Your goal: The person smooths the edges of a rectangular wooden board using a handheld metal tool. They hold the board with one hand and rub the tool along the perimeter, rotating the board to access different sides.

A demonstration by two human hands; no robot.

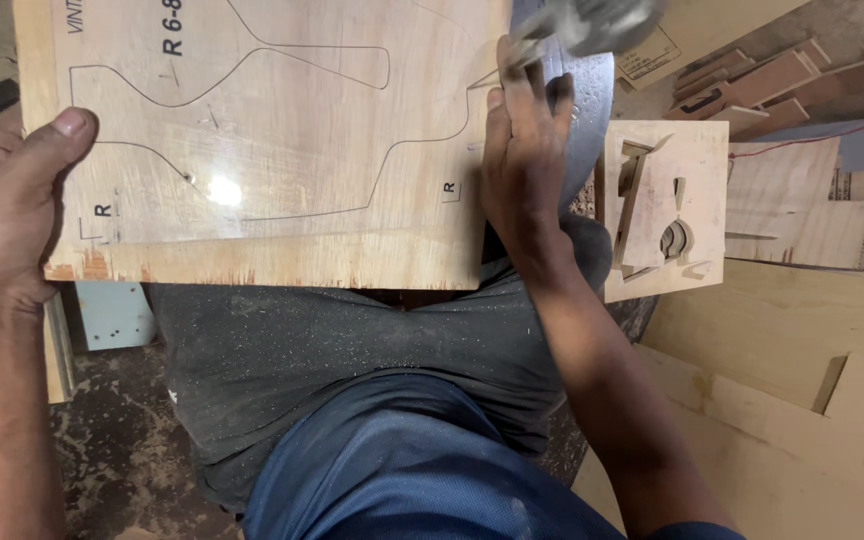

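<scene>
A plywood sheet (282,130) with curved outlines and marks drawn on it lies across my lap and a metal machine table (592,100). My left hand (12,200) grips the sheet's left edge, thumb on top. My right hand (527,150) presses on the sheet's right edge, fingers stretched forward toward a blurred metal machine part (592,22) at the top. One drawn line runs to the edge just beside my right fingers.
A small plywood offcut (667,210) with cut-out shapes lies to the right of the machine table. Stacked wood pieces (752,85) sit at the top right, larger plywood boards (782,400) at the lower right. Sawdust covers my trousers and the floor.
</scene>
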